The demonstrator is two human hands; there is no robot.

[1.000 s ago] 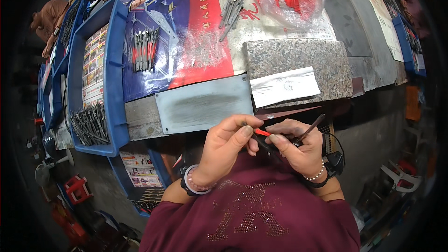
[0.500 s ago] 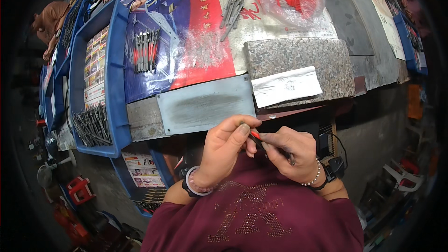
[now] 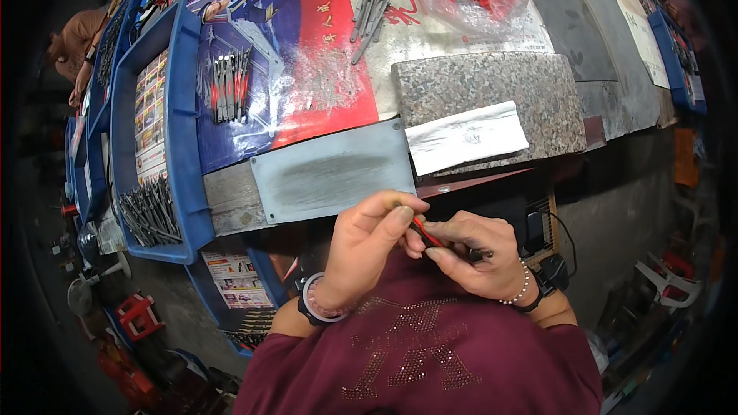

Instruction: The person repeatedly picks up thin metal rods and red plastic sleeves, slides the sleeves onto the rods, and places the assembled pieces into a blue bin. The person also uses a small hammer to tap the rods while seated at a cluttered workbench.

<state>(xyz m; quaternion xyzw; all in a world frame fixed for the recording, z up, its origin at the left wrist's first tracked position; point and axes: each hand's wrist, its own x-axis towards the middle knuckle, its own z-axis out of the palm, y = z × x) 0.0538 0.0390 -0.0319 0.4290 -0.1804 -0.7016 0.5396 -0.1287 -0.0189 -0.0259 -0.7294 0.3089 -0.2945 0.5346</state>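
Between my hands, above my lap at the bench's near edge, is a slim dark metal piece with a red strip [image 3: 427, 235]. My left hand [image 3: 361, 246] pinches its upper end between thumb and fingers. Its lower end lies in my right hand [image 3: 480, 257], whose thumb and fingers are closed on it. The fingers hide much of the piece, and I cannot tell its exact kind. Ahead of my hands lies a pale blue-grey plate [image 3: 338, 138] with a dark rubbed patch. Similar slim pieces with red parts [image 3: 231, 88] lie side by side farther left.
A speckled stone slab [image 3: 492, 77] bears a folded white paper [image 3: 467, 138]. Behind are loose grey metal pieces [image 3: 372, 15] and a clear bag [image 3: 516, 11] of red strips. At left stands a blue bin [image 3: 198, 215] holding many dark pieces; another person [image 3: 77, 46] is beyond.
My right fingers have shifted slightly along the piece, and more of its red strip shows. My left hand keeps its pinch. The whole view has moved a little.
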